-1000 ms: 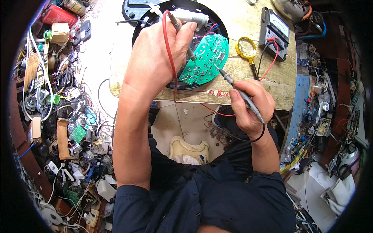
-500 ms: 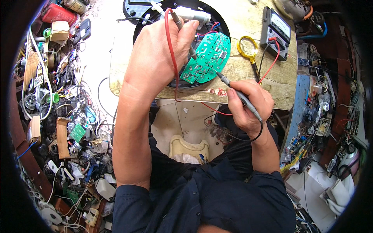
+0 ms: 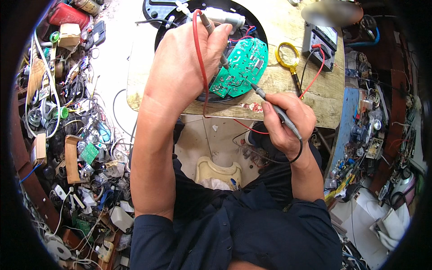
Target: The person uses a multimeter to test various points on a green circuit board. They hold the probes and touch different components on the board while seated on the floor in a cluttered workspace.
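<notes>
My left hand (image 3: 182, 65) is closed around a grey test probe (image 3: 206, 22) with a red lead. Its tip reaches down to a green circuit board (image 3: 245, 63), partly hidden by my fingers. In my right hand (image 3: 292, 121) is a second grey test probe (image 3: 282, 116), this one on a black lead. That probe slants up and left, with its tip at the board's lower right edge; whether either tip touches metal cannot be made out. The board rests in a round black housing (image 3: 261, 24) with a white cylindrical part (image 3: 227, 17) and coloured wires behind it.
A multimeter (image 3: 332, 54) with red and black leads plugged in stands at the table's far right. Beside it lies a yellow-rimmed magnifying glass (image 3: 294, 81). Heaps of cables and electronic parts (image 3: 90, 153) fill the left side. A cream plastic stool (image 3: 218, 168) stands below the wooden table (image 3: 315, 105).
Both hands and probes keep nearly the same place over the board. The view has shifted very slightly.
</notes>
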The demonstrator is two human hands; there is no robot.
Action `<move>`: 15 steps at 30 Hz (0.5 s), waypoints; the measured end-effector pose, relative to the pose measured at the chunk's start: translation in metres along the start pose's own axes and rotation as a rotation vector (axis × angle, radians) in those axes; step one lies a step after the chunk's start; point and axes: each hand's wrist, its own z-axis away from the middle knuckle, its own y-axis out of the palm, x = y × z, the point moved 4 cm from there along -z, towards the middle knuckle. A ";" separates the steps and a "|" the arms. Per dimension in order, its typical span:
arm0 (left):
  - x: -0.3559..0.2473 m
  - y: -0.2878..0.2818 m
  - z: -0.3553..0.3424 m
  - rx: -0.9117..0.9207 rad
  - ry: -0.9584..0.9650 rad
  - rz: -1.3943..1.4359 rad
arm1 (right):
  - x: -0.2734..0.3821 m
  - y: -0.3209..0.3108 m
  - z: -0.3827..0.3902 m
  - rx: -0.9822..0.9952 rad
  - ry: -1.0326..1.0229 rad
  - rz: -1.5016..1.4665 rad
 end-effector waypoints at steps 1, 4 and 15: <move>0.001 0.000 0.000 -0.001 0.006 0.002 | 0.000 0.000 0.000 0.002 0.004 -0.004; 0.002 0.001 -0.001 0.000 0.016 0.007 | 0.000 0.000 -0.001 0.003 -0.004 -0.006; 0.002 0.001 -0.001 -0.011 0.049 -0.013 | 0.001 0.001 -0.001 0.022 0.007 0.010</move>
